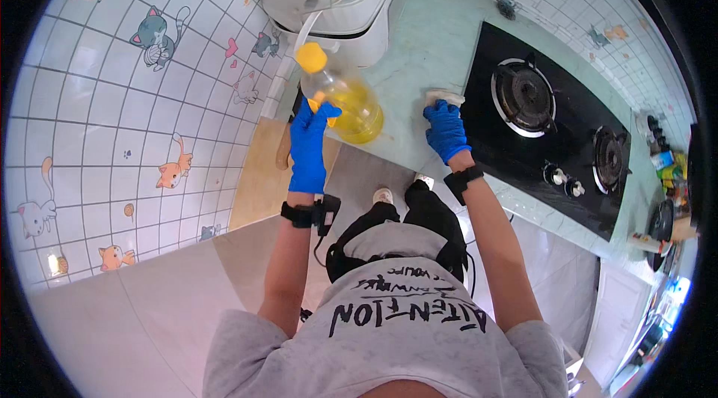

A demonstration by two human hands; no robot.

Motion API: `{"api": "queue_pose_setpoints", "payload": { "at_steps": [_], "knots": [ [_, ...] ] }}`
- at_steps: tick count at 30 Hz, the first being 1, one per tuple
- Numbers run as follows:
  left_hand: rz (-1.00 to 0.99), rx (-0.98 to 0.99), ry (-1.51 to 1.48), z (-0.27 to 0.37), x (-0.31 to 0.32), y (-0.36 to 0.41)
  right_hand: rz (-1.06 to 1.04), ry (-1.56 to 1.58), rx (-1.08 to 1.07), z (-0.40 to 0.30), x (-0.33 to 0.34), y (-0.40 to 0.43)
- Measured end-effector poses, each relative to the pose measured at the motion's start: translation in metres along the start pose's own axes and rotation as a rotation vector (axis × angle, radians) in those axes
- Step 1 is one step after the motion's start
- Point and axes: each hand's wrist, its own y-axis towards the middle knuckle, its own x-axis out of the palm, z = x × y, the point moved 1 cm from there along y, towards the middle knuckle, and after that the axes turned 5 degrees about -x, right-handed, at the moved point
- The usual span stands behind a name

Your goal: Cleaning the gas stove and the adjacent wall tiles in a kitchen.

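My left hand [307,145], in a blue glove, is closed around the orange-yellow handle of a clear plastic bottle [359,112] that has a yellow cap. Yellow liquid, perhaps cooking oil, fills part of the bottle, which tilts with its cap away from me over the counter's left end. My right hand [446,130], also blue-gloved, presses a folded whitish cloth [443,96] onto the pale green countertop [429,50]. Just right of that hand lies the left edge of a black glass gas hob [477,117]. The fingertips under the cloth are hidden.
A white lidded dish box [359,27] holding dishes and utensils stands at the back left. The hob has two burners [526,96] and two knobs [561,177]. Bottles and packets [670,173] crowd the far right. A wooden panel [255,173] is beside the left tiled wall [134,134].
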Motion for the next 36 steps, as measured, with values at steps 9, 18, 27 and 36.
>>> {"api": "queue_pose_setpoints", "payload": {
  "at_steps": [9, 18, 27, 36],
  "knots": [
    [-0.020, -0.026, 0.000, 0.000, -0.018, 0.023, 0.017, 0.057, 0.072, -0.016, -0.006, -0.012],
    [-0.130, 0.022, 0.071, -0.006, -0.021, 0.014, 0.291, 0.602, -0.039, -0.100, -0.035, 0.002],
    [-0.191, 0.070, 0.125, -0.012, -0.026, -0.009, 0.338, 0.985, -0.025, -0.145, -0.062, 0.030],
    [-0.272, 0.075, 0.168, 0.000, -0.022, -0.007, 0.414, 0.936, 0.118, -0.145, -0.060, 0.011]
  ]
}}
